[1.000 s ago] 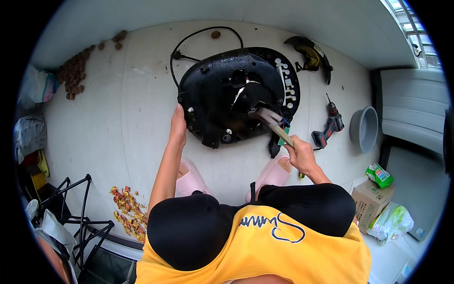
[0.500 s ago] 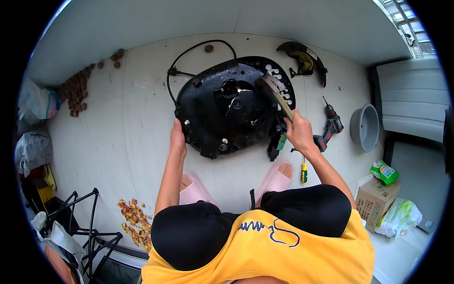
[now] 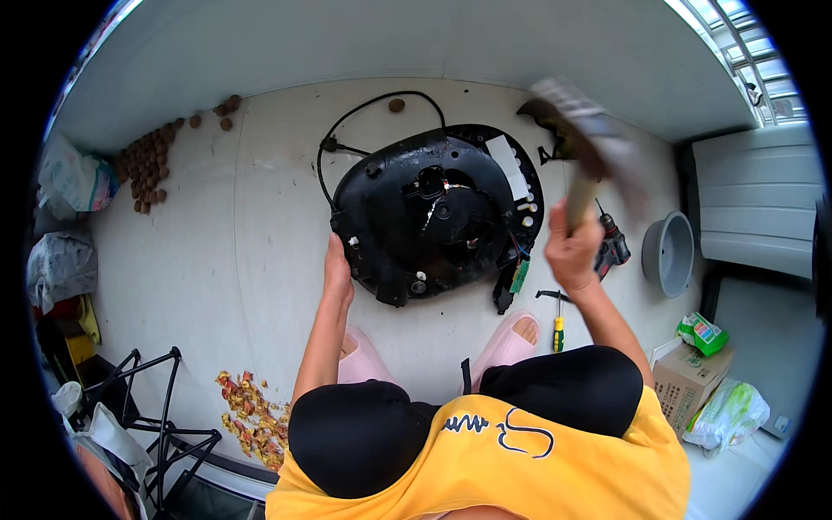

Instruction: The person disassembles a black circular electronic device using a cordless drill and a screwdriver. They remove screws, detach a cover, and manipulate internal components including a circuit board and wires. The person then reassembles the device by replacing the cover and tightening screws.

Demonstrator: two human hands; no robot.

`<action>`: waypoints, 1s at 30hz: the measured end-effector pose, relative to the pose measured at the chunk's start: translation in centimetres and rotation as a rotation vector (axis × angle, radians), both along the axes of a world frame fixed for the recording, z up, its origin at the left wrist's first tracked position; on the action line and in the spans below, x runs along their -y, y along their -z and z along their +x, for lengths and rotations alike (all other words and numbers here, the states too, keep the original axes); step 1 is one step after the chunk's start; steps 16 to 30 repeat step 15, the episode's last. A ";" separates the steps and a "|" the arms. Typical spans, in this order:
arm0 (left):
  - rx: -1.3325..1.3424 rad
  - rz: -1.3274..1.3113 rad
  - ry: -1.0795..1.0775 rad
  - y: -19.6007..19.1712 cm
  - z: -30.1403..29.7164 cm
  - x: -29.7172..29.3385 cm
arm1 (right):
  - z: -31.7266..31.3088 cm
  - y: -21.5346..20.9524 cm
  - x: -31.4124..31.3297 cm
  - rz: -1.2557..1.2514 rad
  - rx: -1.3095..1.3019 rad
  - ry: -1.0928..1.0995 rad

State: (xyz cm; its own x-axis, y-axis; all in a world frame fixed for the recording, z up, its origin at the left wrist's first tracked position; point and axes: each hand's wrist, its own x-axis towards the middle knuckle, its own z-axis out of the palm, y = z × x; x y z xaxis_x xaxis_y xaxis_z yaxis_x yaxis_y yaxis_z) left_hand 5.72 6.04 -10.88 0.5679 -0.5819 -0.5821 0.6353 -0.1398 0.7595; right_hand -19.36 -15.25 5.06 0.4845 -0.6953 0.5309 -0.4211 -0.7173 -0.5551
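A large black plastic appliance housing (image 3: pixel 390 217) lies on the floor, cracked near its middle, with round white pieces and a white strip (image 3: pixel 507 167) along its right side. My left hand (image 3: pixel 337 267) rests against the housing's left edge, fingers straight rather than wrapped round. Raised off to the right, my right hand (image 3: pixel 575 251) grips the wooden handle of a hammer (image 3: pixel 598 152). The hammer's head is smeared by motion and apart from the housing. A small green circuit board (image 3: pixel 519 276) hangs on wires at the housing's lower right.
A cordless drill (image 3: pixel 613 243) and a yellow-green screwdriver (image 3: pixel 559 334) lie to the right. Beyond them stand a grey basin (image 3: pixel 668 254) and a cardboard box (image 3: pixel 689 377). Walnut-like balls (image 3: pixel 145 169), dried peel pieces (image 3: pixel 251 416) and a black folding frame (image 3: pixel 165 425) are at left.
My right hand has lifted the hammer up and to the right, off the housing. A white strip now shows along the housing's right side. My left hand stays at the left edge.
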 end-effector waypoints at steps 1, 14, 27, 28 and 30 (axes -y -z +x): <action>-0.016 0.008 0.002 -0.3 0.1 0.2 | -0.1 1.8 -1.1 0.275 -0.270 0.013; -0.140 -0.019 -0.021 -1.4 0.4 -0.9 | 2.0 -5.9 0.1 0.328 -0.008 0.009; -0.155 -0.016 -0.041 -1.5 0.4 -0.8 | 1.8 -6.4 0.3 0.357 0.021 0.034; -0.155 -0.016 -0.041 -1.5 0.4 -0.8 | 1.8 -6.4 0.3 0.357 0.021 0.034; -0.155 -0.016 -0.041 -1.5 0.4 -0.8 | 1.8 -6.4 0.3 0.357 0.021 0.034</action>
